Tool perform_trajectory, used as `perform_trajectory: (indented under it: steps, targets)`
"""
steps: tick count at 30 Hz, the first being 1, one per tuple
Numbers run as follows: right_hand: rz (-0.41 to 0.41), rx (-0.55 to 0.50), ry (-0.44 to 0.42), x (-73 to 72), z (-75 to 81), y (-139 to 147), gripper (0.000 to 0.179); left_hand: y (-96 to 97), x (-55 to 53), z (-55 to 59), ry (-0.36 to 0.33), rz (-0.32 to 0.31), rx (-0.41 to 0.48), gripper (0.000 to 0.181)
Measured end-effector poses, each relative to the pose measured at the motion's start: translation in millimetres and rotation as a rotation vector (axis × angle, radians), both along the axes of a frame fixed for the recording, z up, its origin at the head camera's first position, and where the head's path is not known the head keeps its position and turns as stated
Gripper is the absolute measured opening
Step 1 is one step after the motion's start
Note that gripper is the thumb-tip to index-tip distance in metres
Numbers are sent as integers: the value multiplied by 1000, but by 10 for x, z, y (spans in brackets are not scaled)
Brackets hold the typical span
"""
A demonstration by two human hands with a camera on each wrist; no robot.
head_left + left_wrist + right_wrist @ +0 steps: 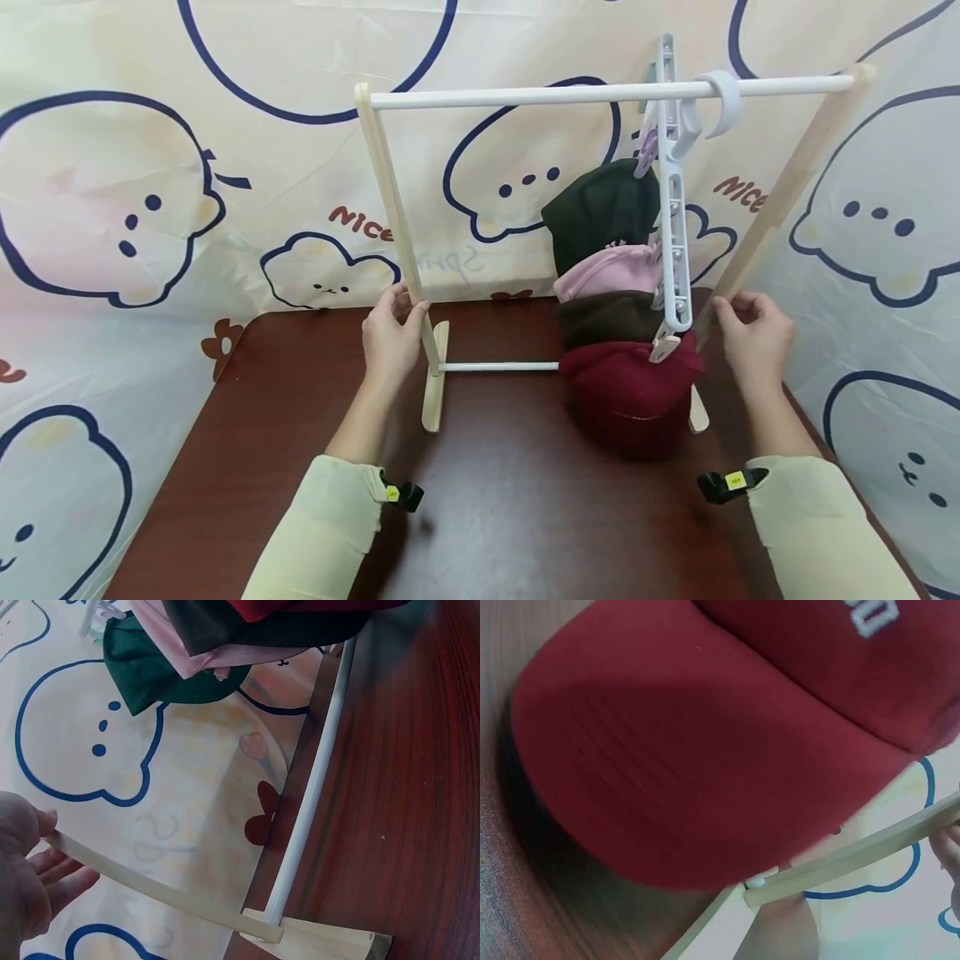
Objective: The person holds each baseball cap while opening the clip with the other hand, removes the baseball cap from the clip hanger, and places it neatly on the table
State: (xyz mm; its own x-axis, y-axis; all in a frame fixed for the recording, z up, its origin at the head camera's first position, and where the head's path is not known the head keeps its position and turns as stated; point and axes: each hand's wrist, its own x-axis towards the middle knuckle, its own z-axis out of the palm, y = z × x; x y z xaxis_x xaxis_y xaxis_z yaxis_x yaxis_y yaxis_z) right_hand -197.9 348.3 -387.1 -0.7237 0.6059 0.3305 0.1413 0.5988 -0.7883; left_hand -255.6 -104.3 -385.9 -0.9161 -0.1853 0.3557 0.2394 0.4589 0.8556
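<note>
A small clothes rack with wooden posts and a white top bar (487, 97) stands on the table. My left hand (392, 333) pinches its left post (390, 192) low down, thumb on one side and fingers on the other. On the opposite side, my right hand (756, 337) holds the right post (787, 183) between thumb and fingers. A white hanger (675, 225) is hooked over the bar toward the right. Clipped along it are a dark green cap (603, 208), a pink cap (607, 273), a dark brown cap (607, 318) and, nearest me, a red cap (667, 742).
A white lower bar (498, 367) joins the posts near the wooden feet (435, 400). The reddish-brown table (525, 517) is bordered behind and at both sides by cartoon-printed cloth (300, 183). The red cap's brim hangs close over the tabletop.
</note>
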Motion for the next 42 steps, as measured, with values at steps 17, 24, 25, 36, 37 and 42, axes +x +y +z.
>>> perform_trajectory:
  steps: [17,24,25,36,37,42]
  targets:
    - [197,-76,356,465,680,-828,33,18,261,96,208,20,139,40]
    - [364,-137,272,653,757,-1180,48,201,521,254,379,-25,140,28]
    - [371,-142,263,647,753,-1203,51,221,545,259,387,-35,132,28]
    - [467,-190,325,573,689,-1656,66,456,688,194,397,-323,27,28]
    - [479,-188,336,571,688,-1703,67,481,702,210,390,-349,21,28]
    - [556,-180,387,564,691,-1914,68,598,734,316,364,-476,23,32]
